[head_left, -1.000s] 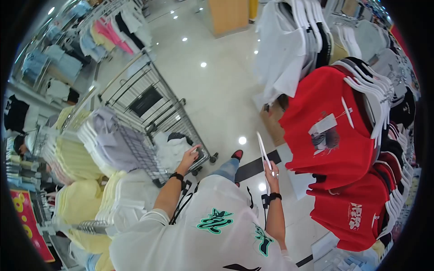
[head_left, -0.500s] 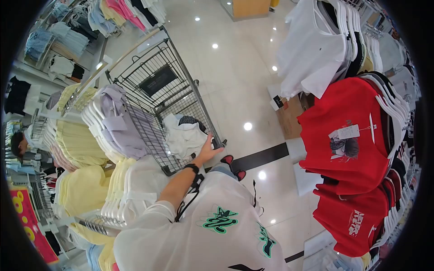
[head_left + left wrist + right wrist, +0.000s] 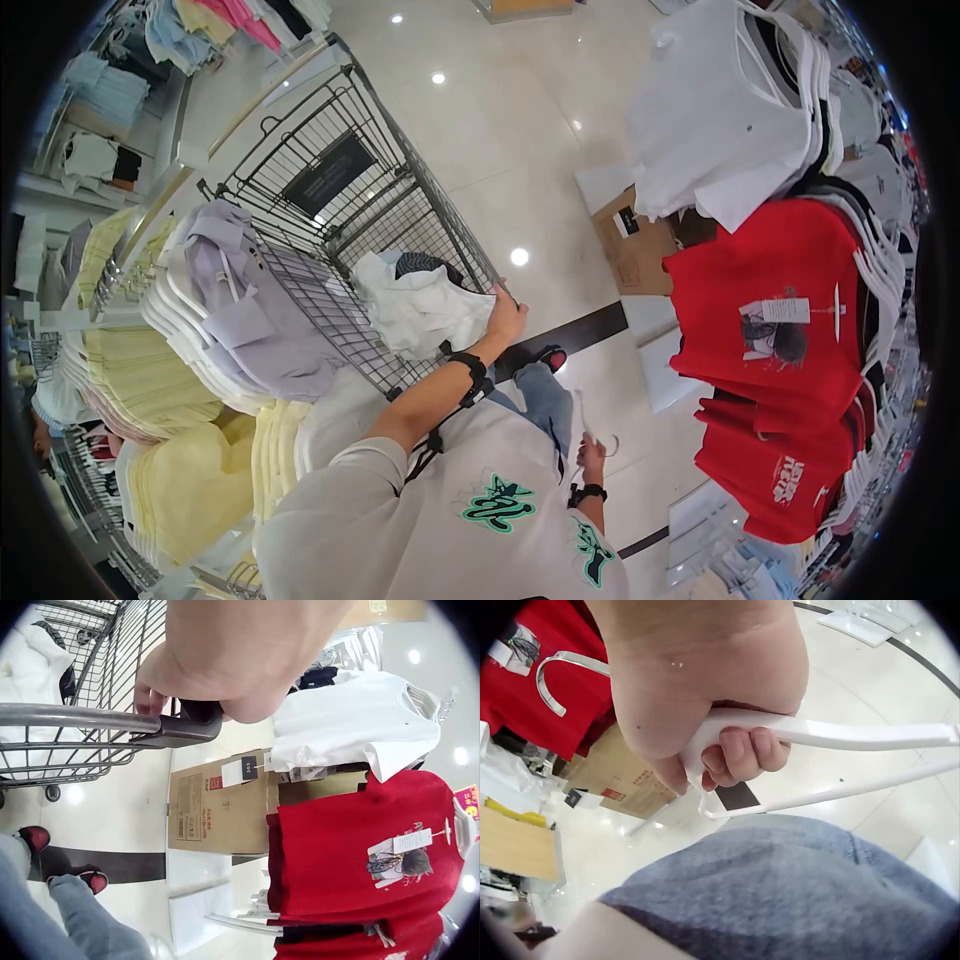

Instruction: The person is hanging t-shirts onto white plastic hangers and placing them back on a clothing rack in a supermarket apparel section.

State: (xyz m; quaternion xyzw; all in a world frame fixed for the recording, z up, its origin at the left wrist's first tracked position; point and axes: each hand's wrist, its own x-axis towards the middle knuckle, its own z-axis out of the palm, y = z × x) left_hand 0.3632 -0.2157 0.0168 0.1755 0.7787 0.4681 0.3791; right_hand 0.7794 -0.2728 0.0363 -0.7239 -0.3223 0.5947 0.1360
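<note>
My left hand (image 3: 508,315) grips the near end of the shopping cart (image 3: 420,175), at its right corner. In the left wrist view the fingers curl over the black corner piece (image 3: 184,729) beside the grey metal rail (image 3: 75,716). White clothes (image 3: 430,312) and a dark patterned piece (image 3: 428,265) lie in the wire basket. Down by my right leg, my right hand (image 3: 592,460) holds a white clothes hanger (image 3: 877,736) with a metal hook (image 3: 551,694). Its fingers wrap around the hanger's middle, and no garment hangs on it.
Red tops (image 3: 775,310) and white tops (image 3: 720,110) hang on a rack at the right, with a cardboard box (image 3: 628,250) below. Lilac shirts (image 3: 260,310) and yellow garments (image 3: 195,470) hang close on the left. Glossy tiled floor (image 3: 520,190) runs between the racks.
My left hand has moved onto the cart's corner and now grips it. My right hand, with the hanger, has dropped from in front of me to beside my leg.
</note>
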